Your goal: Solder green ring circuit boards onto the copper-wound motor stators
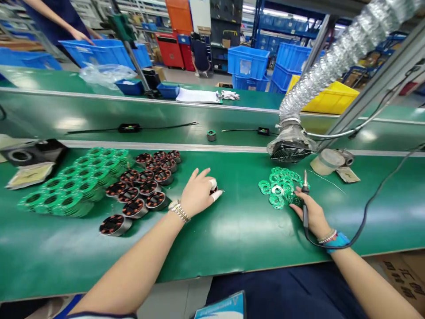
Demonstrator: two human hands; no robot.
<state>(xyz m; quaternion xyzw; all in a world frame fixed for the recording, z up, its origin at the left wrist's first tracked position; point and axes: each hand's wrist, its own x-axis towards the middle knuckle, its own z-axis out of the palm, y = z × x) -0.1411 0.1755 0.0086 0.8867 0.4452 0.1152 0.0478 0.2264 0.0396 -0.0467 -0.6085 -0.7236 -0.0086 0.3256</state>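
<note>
My left hand [199, 192], with white finger tape and a wristwatch, is closed over a motor stator [214, 190] near the middle of the bench; the hand hides most of it. To its left stand rows of copper-wound motor stators [133, 207] in metal rings. My right hand [312, 212] grips a soldering iron [305, 212], its tip pointing up and away from me. The fingers of that hand are beside a loose heap of green ring-shaped circuit boards [282, 184]. Whether they touch a board I cannot tell.
Stacked green circuit boards [73, 181] cover the left side. A fume fan [288, 150] on a silver duct [335, 62] hangs at right, near a round container [327, 161]. One stator [211, 135] sits on the back ledge. The iron's cable [365, 212] loops over my right wrist.
</note>
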